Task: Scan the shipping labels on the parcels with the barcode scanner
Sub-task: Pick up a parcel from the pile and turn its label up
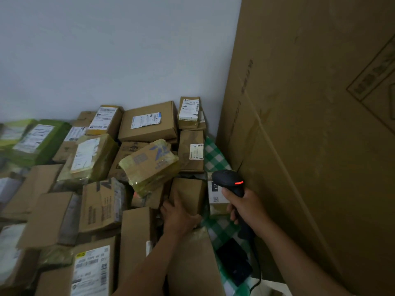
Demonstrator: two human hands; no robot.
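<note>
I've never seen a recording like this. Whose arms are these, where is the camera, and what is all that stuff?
There is no machine here. A person wears one camera on the head, looking forward and down, so you see their own two arms. The right hand grips a black barcode scanner, its red light on, aimed toward a small white-labelled parcel. The left hand lies on a plain brown box. Around them is a heap of cardboard parcels, many with white shipping labels, on a green-and-white checked cloth. A big cardboard sheet stands at the right, with a pale wall behind.
</note>
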